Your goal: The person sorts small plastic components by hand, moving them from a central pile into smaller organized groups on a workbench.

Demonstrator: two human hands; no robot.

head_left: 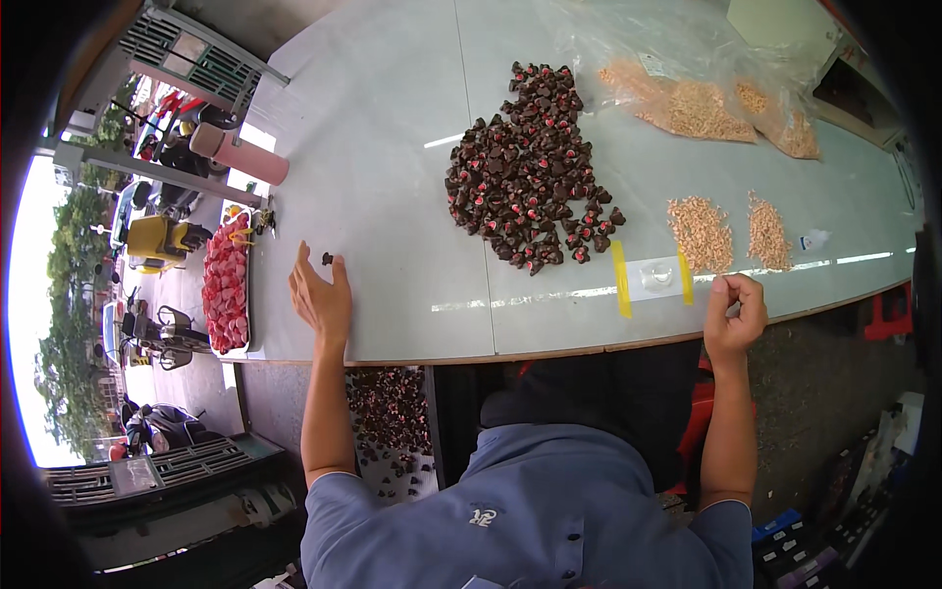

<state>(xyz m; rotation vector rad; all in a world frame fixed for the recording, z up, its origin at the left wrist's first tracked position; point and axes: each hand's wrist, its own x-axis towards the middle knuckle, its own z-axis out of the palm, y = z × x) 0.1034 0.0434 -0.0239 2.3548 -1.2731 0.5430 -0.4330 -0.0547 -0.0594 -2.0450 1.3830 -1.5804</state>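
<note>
My left hand is at the table's left part, thumb and fingers apart. A single small dark piece lies by its thumb tip, apparently not gripped. My right hand is closed in a pinch above the front edge; whatever is between the fingertips is too small to make out. Just beyond it are two piles of tiny beige pieces, a wider pile and a narrower pile. To their left, a small clear object sits on a white patch bordered by yellow tape.
A large heap of dark pieces with red spots covers the table's middle. Clear bags of beige pieces lie at the back right. At the left edge are a tray of red pieces and a pink bottle. More dark pieces lie below the table.
</note>
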